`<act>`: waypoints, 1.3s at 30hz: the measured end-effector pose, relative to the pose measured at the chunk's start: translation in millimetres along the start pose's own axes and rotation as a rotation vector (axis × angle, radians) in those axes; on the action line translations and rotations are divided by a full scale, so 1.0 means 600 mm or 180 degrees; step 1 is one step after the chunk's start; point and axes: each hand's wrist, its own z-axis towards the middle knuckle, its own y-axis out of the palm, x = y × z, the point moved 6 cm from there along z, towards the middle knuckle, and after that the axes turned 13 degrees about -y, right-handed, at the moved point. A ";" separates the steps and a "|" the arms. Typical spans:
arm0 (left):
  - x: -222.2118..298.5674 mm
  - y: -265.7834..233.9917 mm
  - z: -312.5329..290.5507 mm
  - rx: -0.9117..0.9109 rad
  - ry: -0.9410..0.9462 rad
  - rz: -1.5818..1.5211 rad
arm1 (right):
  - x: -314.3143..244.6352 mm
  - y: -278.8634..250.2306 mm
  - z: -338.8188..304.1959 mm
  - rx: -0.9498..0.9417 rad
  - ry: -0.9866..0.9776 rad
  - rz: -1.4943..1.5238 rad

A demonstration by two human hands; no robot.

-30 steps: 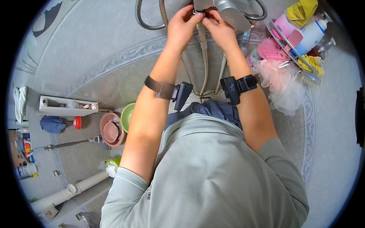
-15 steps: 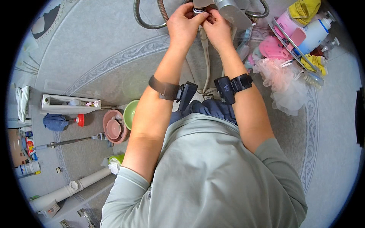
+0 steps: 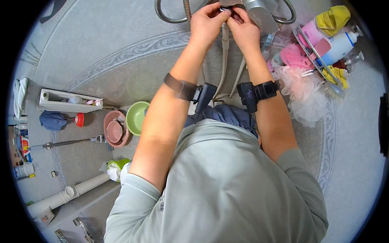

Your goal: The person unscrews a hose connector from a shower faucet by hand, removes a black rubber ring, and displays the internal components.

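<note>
Both left hand (image 3: 204, 27) and right hand (image 3: 245, 33), fingers nearly closed, pinch the fitting (image 3: 225, 8) between them, pale pipe (image 3: 225, 42) dropping below!

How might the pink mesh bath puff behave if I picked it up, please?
The pink mesh bath puff would probably be floppy, as its thin ruffles bunch and droop. It is likely light for its size, since the mesh looks sheer and airy. Its uneven outline makes rolling unlikely.

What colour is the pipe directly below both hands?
The pipe is cream, best seen in head view.
</note>
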 end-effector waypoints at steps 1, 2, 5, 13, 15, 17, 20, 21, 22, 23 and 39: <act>-0.003 0.001 -0.002 -0.0059 0.0032 -0.0079 | -0.003 -0.001 -0.002 0.0024 -0.0017 0.0030; -0.007 -0.001 -0.001 -0.0037 0.0033 0.0100 | -0.006 -0.002 -0.005 0.0048 -0.0034 0.0060; -0.012 -0.014 0.004 0.0354 0.0233 0.0157 | -0.023 0.002 -0.010 0.0057 -0.0086 -0.0216; -0.022 -0.014 0.006 0.0373 0.0058 0.0269 | -0.060 0.007 0.005 -0.0199 -0.0781 -0.1473; -0.017 -0.015 0.004 0.0366 0.0027 0.0242 | -0.065 0.008 0.006 -0.0174 -0.0737 -0.1422; -0.014 -0.017 0.008 0.0387 0.0037 0.0346 | -0.060 0.009 0.003 -0.0228 -0.0580 -0.1324; -0.004 -0.008 -0.013 0.0279 -0.0157 -0.0061 | -0.049 0.010 -0.006 -0.0359 -0.0210 -0.1164; -0.001 -0.007 -0.009 0.0265 -0.0124 -0.0014 | -0.051 0.008 -0.006 -0.0371 -0.0197 -0.1209; -0.003 -0.008 -0.008 0.0254 -0.0100 0.0033 | -0.058 0.008 -0.006 -0.0386 -0.0176 -0.1252; -0.004 -0.008 -0.007 0.0243 -0.0076 0.0080 | -0.062 0.008 -0.005 -0.0400 -0.0154 -0.1296; 0.039 -0.008 -0.046 0.0339 -0.0038 0.0975 | -0.106 0.003 -0.020 -0.0361 -0.0552 -0.1328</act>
